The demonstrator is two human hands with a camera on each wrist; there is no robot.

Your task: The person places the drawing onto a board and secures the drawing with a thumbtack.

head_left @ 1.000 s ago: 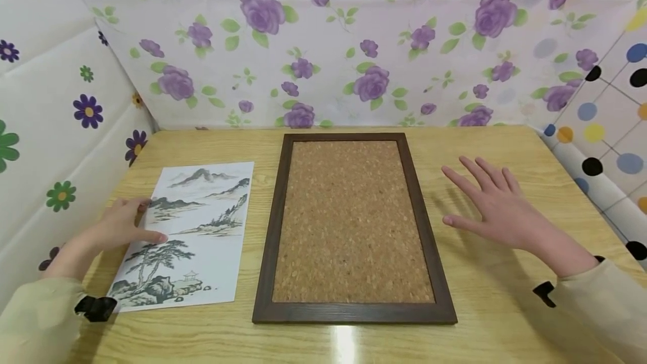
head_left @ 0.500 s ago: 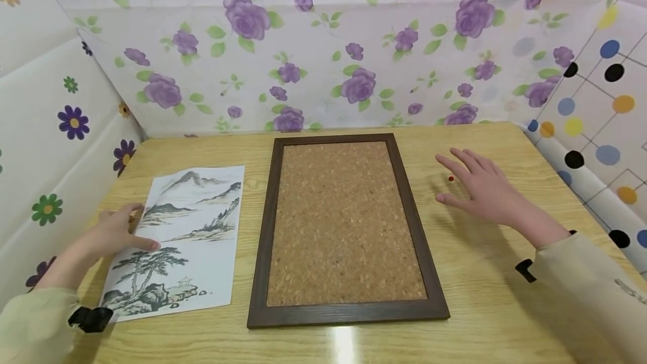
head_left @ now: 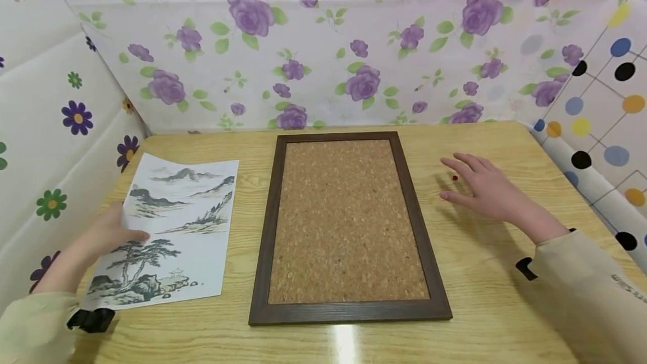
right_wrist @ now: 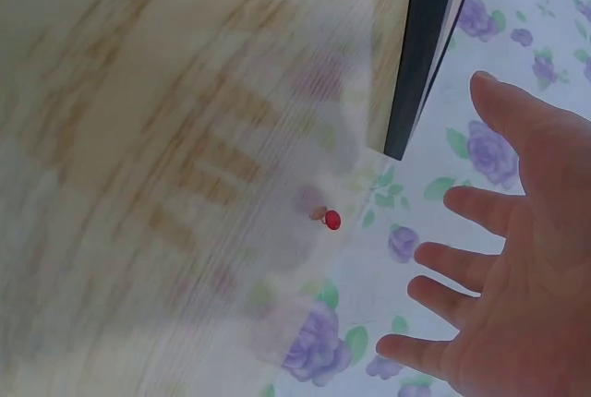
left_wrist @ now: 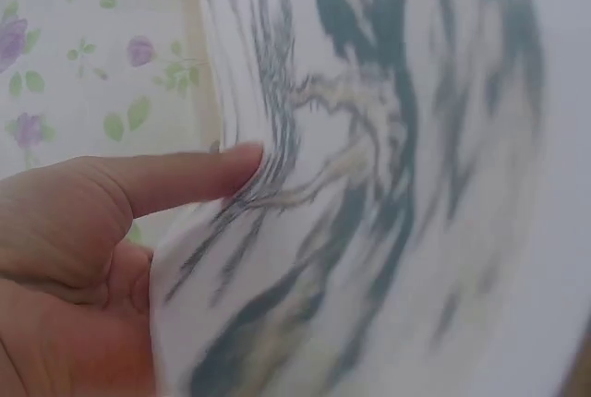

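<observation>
On the left side of the table lies a sheet of paper (head_left: 202, 257) printed with an ink landscape of mountains, pines and a small pavilion. My left hand (head_left: 103, 237) pinches its left edge, thumb on top and the other fingers hidden underneath. That edge is raised, and in the left wrist view the paper (left_wrist: 369, 231) curves upward. My right hand (head_left: 490, 190) hovers over the table at right, fingers spread and holding nothing. A small round red thing (right_wrist: 332, 220), perhaps a tack, sits on the table in front of its fingers.
A cork board (head_left: 349, 223) in a dark brown frame lies flat at the middle, between the two hands. Flowered sheeting (head_left: 323, 44) rises behind the wooden table (head_left: 303, 347), and patterned sheeting stands on both sides.
The paper has shifted left and its left edge has come up, with my left fingers now under it. The right hand has turned slightly, leaving the red thing visible between thumb and fingers.
</observation>
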